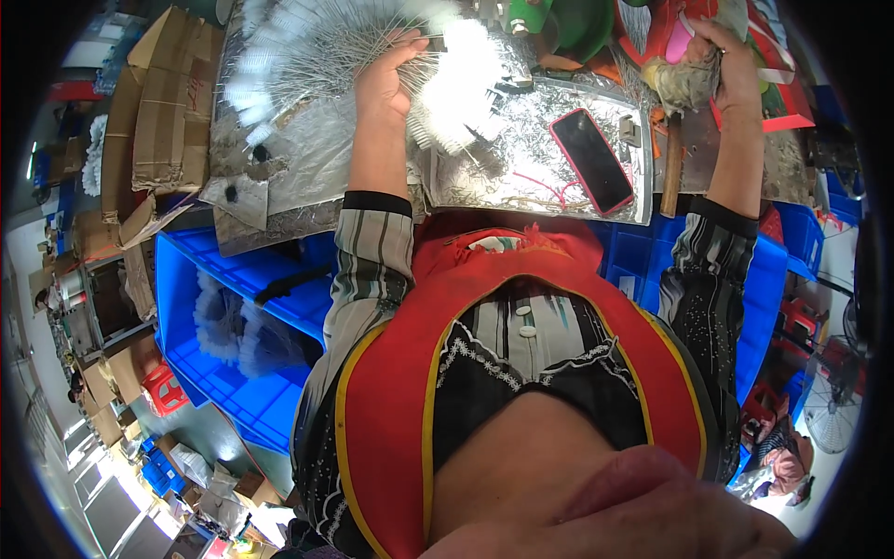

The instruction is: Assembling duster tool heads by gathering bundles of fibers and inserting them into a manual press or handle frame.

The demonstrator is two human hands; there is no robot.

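Observation:
At the top, my left hand point(384, 76) lies against a fanned pile of thin wire stems point(340, 51) with white bristle ends, like small tube brushes. Its fingers curl over some of the stems. My right hand point(736, 70) reaches to the top right, fingers bent beside a rough grey-tan lump point(684, 82) and near a bright pink piece point(679, 39). What those fingers grip, if anything, is hidden. Between my hands a shiny, scrap-strewn tray point(521, 172) catches strong glare. On it rests a dark-screened phone point(593, 161) in a pink-red case.
A wooden handle point(671, 172) stands right of the tray. Red and green containers point(577, 28) crowd the back right. Cardboard boxes point(172, 121) flank the table's left. Blue bins point(251, 391) sit below the table edge, one holding more white brushes point(237, 326).

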